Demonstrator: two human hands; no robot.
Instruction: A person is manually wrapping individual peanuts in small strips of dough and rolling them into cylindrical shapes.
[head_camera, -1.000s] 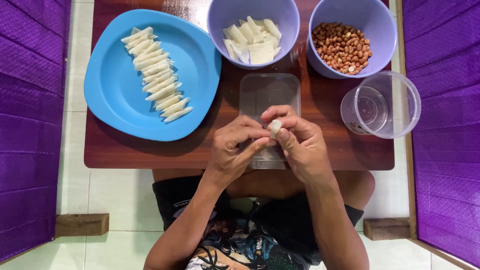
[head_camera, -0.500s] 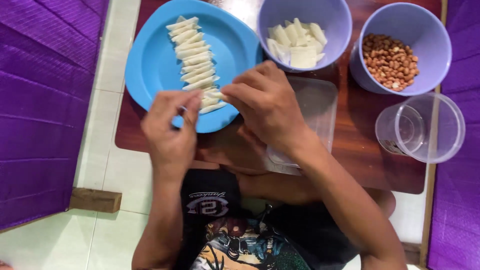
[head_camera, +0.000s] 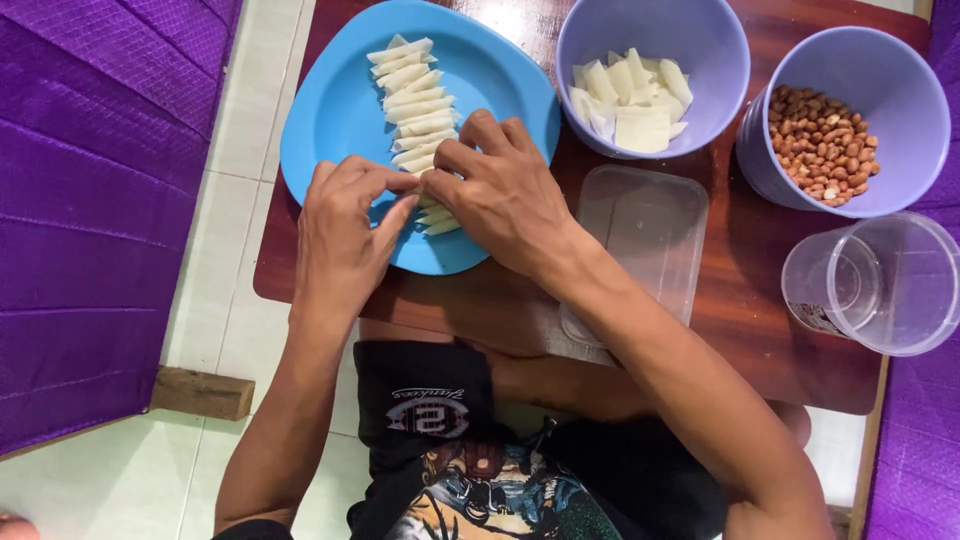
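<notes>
Pale folded wrappers (head_camera: 412, 100) — lined in a column on blue plate (head_camera: 330, 130), plate at tabletop's far-left corner, row's near end under hands.

Looks like a home. Low wooden table (head_camera: 500, 300) on pale floor tiles (head_camera: 130, 470), purple cushions (head_camera: 90, 200) alongside. Plastic bowls (head_camera: 900, 190) of food set out.

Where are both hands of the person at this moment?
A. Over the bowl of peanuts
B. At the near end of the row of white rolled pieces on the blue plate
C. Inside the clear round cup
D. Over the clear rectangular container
B: the left hand and the right hand meet at the near end of the row of white rolled pieces on the blue plate, away from the other vessels.
</notes>
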